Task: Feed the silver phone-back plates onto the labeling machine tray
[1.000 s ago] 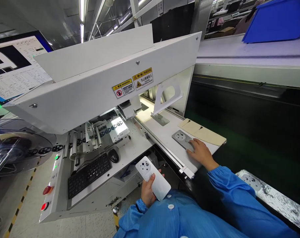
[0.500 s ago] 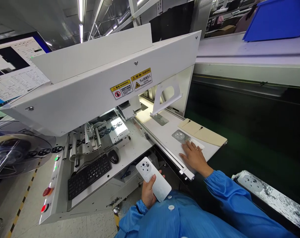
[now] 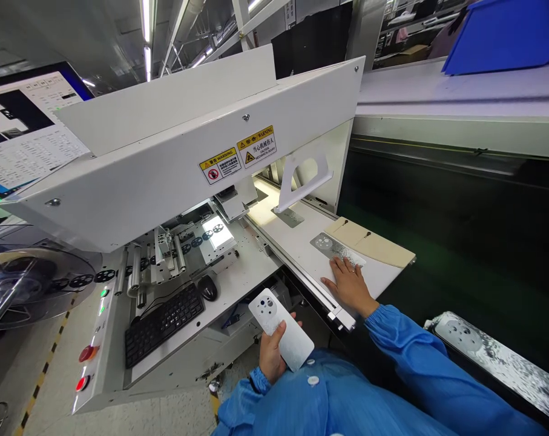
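My left hand [image 3: 272, 351] grips a pale phone back cover [image 3: 289, 333], its camera holes at the upper end, in front of my body. With fingers stretched out, my right hand [image 3: 350, 286] lies on the near edge of a patterned phone back cover [image 3: 335, 247] on the white belt [image 3: 296, 251]. Whether it presses on the cover or only rests there, I cannot tell. Farther up the belt, another patterned cover [image 3: 289, 217] lies under the machine's white bracket.
A white machine [image 3: 178, 163] with warning labels spans the belt. A keyboard [image 3: 165, 324] and mouse [image 3: 207, 288] sit on its left deck, beside a strip of black round stickers [image 3: 196, 241]. A beige plate [image 3: 374, 242] borders the belt; another patterned cover [image 3: 492, 357] lies at right.
My right hand and the cover beneath it have shifted slightly up the belt and to the left, toward the machine. My left hand still holds its cover in the same place.
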